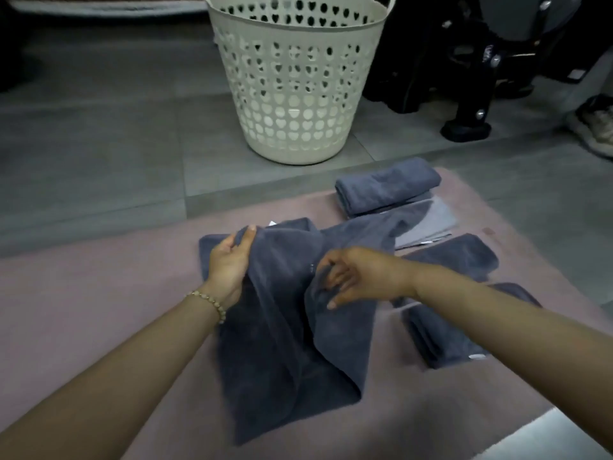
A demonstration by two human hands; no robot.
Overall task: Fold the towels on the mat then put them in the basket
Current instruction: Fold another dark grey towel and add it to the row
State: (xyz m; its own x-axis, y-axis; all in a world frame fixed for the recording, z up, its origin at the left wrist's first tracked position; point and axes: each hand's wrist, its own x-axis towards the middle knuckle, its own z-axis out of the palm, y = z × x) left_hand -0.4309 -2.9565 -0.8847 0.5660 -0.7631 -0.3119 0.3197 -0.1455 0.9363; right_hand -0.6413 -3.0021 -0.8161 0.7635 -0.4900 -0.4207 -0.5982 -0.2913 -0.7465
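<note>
A dark grey towel [285,333] lies rumpled in the middle of the pink mat [99,293]. My left hand [230,263] grips its upper left edge and lifts it off the mat. My right hand [351,277] pinches a fold of the same towel near its middle. A folded grey towel [386,185] rests at the mat's far edge. To the right lie two more dark towels [464,257] [441,336] and a lighter grey cloth [428,224]. The cream perforated basket [295,94] stands upright on the floor beyond the mat.
Grey floor tiles [99,144] surround the mat. A black wheeled frame [464,78] stands to the right of the basket. A person's shoe [597,127] shows at the right edge. A pale rug edge [99,8] runs along the top left.
</note>
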